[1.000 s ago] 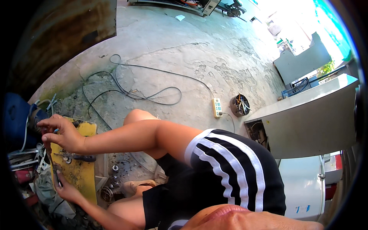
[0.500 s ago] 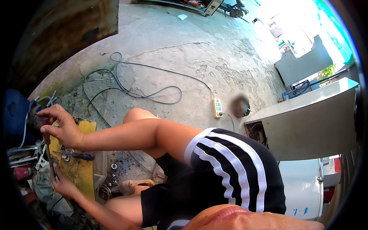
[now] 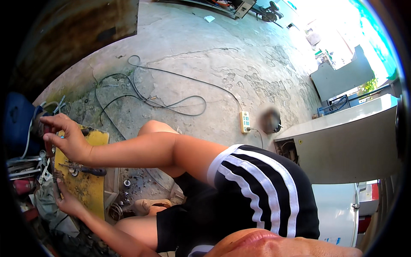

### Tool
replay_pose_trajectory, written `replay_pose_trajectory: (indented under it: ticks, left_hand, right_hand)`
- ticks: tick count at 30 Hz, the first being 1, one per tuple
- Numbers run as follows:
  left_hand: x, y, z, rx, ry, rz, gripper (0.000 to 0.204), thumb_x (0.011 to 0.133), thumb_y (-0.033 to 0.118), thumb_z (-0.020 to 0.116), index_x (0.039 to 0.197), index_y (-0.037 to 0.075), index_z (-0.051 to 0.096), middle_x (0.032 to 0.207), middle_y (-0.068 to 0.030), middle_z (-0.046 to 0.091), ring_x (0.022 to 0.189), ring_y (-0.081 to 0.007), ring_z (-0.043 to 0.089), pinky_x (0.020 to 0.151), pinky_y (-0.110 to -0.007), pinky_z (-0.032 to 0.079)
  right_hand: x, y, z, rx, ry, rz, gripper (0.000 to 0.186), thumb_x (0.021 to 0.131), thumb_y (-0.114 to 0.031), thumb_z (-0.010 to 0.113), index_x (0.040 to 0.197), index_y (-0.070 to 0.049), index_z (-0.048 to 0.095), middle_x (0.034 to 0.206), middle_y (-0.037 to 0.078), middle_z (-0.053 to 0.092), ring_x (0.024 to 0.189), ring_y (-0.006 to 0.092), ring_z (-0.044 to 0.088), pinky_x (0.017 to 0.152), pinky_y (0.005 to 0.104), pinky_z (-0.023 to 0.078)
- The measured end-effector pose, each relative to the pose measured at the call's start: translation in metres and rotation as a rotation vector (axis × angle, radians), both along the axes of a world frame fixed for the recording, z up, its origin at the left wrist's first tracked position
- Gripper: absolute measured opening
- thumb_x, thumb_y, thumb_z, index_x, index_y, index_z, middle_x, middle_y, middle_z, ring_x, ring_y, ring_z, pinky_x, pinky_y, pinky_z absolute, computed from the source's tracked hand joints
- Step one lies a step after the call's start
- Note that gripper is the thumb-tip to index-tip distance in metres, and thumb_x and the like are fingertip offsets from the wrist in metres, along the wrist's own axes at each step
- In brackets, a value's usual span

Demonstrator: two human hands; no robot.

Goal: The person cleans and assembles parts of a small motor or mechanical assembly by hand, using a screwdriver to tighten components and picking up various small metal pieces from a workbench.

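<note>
My right hand (image 3: 72, 140) is closed around the red handle of a screwdriver (image 3: 48, 139), thumb and fingers pinching it at the far left. From there the shaft runs toward my left hand (image 3: 68, 202), whose fingers are closed near its lower end. Whatever that hand grips is dark, small and partly hidden. Beside both hands is a worn yellow board (image 3: 92, 195) with dark stains. On it lie a second screwdriver (image 3: 93, 171) with a dark handle and a few small round metal parts (image 3: 73, 171).
A blue case (image 3: 19, 122) and piled metal parts (image 3: 28, 171) crowd the left. A grey cable (image 3: 184, 115) loops over the concrete floor to a power strip (image 3: 244, 122). Small debris (image 3: 139, 188) lies beside my shoe (image 3: 152, 204). Appliance cabinets (image 3: 342, 141) stand at right.
The fingers of my left hand have shifted up slightly toward the screwdriver. My right hand keeps its hold on the red handle. The whole view has moved a little.
</note>
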State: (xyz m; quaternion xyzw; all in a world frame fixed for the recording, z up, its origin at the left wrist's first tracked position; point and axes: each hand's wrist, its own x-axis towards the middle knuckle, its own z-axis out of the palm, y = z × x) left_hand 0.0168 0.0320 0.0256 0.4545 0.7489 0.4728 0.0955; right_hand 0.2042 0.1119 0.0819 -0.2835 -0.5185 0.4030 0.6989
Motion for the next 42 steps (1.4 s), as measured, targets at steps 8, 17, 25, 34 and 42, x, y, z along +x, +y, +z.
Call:
replay_pose_trajectory:
  ticks: [8,17,25,34,42]
  left_hand:
    - [-0.001,-0.004,0.010,0.008,-0.110,0.037,0.052,0.090,0.038,0.069,0.116,-0.007,0.065,0.105,-0.0136,0.071,0.091,-0.0191,0.067,0.082,-0.029,0.050]
    - [-0.011,-0.004,0.006,-0.034,-0.117,-0.004,0.056,0.089,0.040,0.070,0.117,-0.008,0.064,0.115,-0.0162,0.068,0.099,-0.0223,0.062,0.090,-0.031,0.047]
    - [-0.014,-0.001,0.000,-0.005,-0.080,-0.049,0.057,0.088,0.040,0.070,0.116,-0.009,0.064,0.112,-0.0152,0.068,0.097,-0.0220,0.062,0.088,-0.031,0.047]
    - [-0.018,-0.002,-0.002,0.044,-0.192,-0.033,0.054,0.089,0.037,0.070,0.114,-0.010,0.064,0.109,-0.0138,0.068,0.094,-0.0191,0.061,0.087,-0.029,0.046]
    - [-0.024,0.004,-0.010,0.067,-0.209,-0.102,0.049,0.090,0.034,0.069,0.112,-0.009,0.065,0.106,-0.0125,0.068,0.092,-0.0193,0.060,0.087,-0.030,0.046]
  right_hand:
    - [-0.012,-0.009,0.008,0.050,0.081,-0.057,0.045,0.081,0.001,0.065,0.126,0.000,0.057,0.100,0.008,0.056,0.096,0.0196,0.057,0.086,0.0330,0.046]
    - [-0.018,-0.009,0.004,0.077,0.146,0.037,0.045,0.084,0.001,0.063,0.128,-0.001,0.054,0.103,0.010,0.057,0.095,0.0214,0.057,0.091,0.0344,0.046]
    - [-0.008,-0.015,0.012,0.118,-0.081,-0.041,0.045,0.087,0.002,0.059,0.131,-0.003,0.053,0.108,0.012,0.058,0.096,0.0232,0.058,0.092,0.0350,0.044]
    - [-0.024,-0.011,0.009,0.113,0.039,-0.043,0.048,0.087,0.000,0.059,0.134,-0.003,0.049,0.103,0.010,0.057,0.097,0.0239,0.056,0.093,0.0350,0.044]
    - [-0.014,-0.008,0.004,0.106,-0.107,-0.042,0.046,0.088,-0.004,0.060,0.133,-0.003,0.050,0.107,0.011,0.056,0.103,0.0246,0.054,0.097,0.0363,0.042]
